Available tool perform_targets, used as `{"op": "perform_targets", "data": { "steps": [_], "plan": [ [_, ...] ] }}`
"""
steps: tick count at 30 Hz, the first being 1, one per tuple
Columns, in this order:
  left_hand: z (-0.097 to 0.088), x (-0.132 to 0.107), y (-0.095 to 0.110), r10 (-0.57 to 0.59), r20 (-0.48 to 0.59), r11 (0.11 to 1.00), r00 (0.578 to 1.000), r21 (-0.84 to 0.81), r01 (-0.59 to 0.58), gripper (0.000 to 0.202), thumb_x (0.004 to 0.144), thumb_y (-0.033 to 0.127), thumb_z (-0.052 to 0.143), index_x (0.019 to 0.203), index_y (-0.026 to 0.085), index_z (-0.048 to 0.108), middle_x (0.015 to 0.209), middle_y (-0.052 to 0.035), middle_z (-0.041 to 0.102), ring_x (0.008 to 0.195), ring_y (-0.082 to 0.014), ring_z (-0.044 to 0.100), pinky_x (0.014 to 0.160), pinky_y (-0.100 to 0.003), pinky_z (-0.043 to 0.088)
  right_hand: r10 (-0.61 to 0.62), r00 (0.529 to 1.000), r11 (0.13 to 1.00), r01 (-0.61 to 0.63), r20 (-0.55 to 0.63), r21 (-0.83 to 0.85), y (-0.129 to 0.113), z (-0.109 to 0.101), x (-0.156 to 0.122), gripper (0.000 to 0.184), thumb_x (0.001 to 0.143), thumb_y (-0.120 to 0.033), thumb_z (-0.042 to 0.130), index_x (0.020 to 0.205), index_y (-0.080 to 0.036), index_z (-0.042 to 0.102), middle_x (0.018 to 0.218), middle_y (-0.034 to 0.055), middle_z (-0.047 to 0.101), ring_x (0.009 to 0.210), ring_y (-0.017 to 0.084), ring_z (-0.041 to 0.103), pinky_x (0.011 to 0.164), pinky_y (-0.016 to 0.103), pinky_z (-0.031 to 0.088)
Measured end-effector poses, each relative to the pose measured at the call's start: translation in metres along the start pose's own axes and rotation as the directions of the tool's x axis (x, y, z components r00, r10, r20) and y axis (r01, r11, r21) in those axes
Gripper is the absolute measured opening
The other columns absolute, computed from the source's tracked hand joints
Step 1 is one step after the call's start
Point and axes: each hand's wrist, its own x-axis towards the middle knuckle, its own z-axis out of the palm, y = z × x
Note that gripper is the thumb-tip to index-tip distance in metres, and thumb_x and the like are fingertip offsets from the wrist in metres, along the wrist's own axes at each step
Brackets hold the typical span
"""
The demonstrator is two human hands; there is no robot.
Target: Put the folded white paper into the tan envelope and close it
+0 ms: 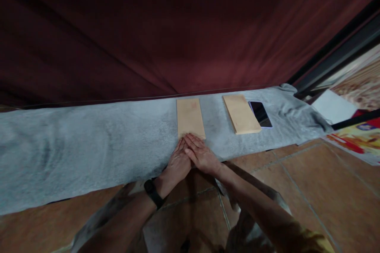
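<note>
A tan paper envelope point(190, 115) lies flat on the grey cloth, with small faint reddish marks near its top. My left hand point(179, 161), with a dark watch on the wrist, rests at the envelope's near edge with fingers stretched forward. Partly over it lies my right hand point(203, 157), also flat, its fingertips on the same near edge. The two hands touch, and they hide the bottom of the envelope. To the right is a stack of similar tan envelopes point(242, 114), away from both hands.
A dark-screened phone point(261, 114) lies against the stack's right side. The long grey cloth point(89, 142) covers a narrow surface with a dark red curtain point(178, 31) behind it. At right are a dark frame bar point(335, 51), a white box point(334, 106) and colourful printed packaging point(360, 140). Tiled floor point(335, 182) shows below.
</note>
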Motion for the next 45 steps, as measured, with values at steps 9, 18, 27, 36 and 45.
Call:
{"op": "perform_targets", "data": {
  "steps": [9,18,27,36,45],
  "plan": [
    [-0.009,-0.007,-0.002,-0.051,-0.011,0.998,0.999,0.019,0.052,0.063,0.098,0.025,0.034,0.157,0.002,0.03,0.162,-0.0225,0.035,0.154,-0.0291,0.025,0.123,-0.048,0.031,0.013,1.0,0.973,-0.015,-0.009,-0.231,0.016,0.002,-0.021,0.067,0.105,-0.052,0.037,0.157,-0.01,0.036,0.162,0.014,0.037,0.153,0.023,0.031,0.127,0.044,0.027],
    [-0.019,-0.01,-0.002,-0.169,0.022,0.984,0.985,0.064,0.168,0.071,0.1,0.048,0.038,0.151,-0.003,0.04,0.159,-0.0254,0.038,0.152,-0.033,0.031,0.122,-0.048,0.032,0.011,0.997,0.93,-0.039,-0.077,-0.366,0.03,-0.001,-0.035,0.066,0.104,-0.049,0.042,0.155,-0.007,0.038,0.161,0.0175,0.039,0.149,0.027,0.037,0.123,0.046,0.032],
    [-0.035,-0.008,0.0,-0.346,0.068,0.937,0.936,0.072,0.341,0.059,0.101,0.04,0.039,0.147,0.004,0.049,0.156,-0.0207,0.045,0.147,-0.0303,0.041,0.12,-0.044,0.033,0.031,0.989,0.892,-0.093,-0.145,-0.442,0.038,0.005,-0.042,0.065,0.103,-0.048,0.044,0.152,-0.005,0.043,0.156,0.0195,0.046,0.146,0.03,0.041,0.12,0.048,0.035],
    [-0.042,0.017,0.007,-0.501,-0.068,0.865,0.863,-0.078,0.496,0.03,0.098,0.021,0.042,0.105,0.014,0.07,0.115,-0.0163,0.071,0.111,-0.0276,0.064,0.1,-0.042,0.047,0.054,0.964,0.89,-0.164,-0.26,-0.425,0.023,0.016,-0.04,0.061,0.104,-0.043,0.044,0.15,-0.004,0.044,0.154,0.0218,0.047,0.145,0.031,0.044,0.119,0.05,0.035],
    [-0.037,0.047,0.004,-0.775,-0.08,0.604,0.627,-0.385,0.697,0.015,0.082,0.019,0.059,0.096,0.015,0.061,0.103,-0.0152,0.069,0.114,-0.0297,0.061,0.102,-0.043,0.041,0.11,0.967,0.907,-0.192,-0.229,-0.374,0.02,0.013,-0.036,0.059,0.103,-0.042,0.047,0.15,-0.006,0.046,0.154,0.0216,0.047,0.144,0.032,0.045,0.119,0.05,0.034]
  ]
}}
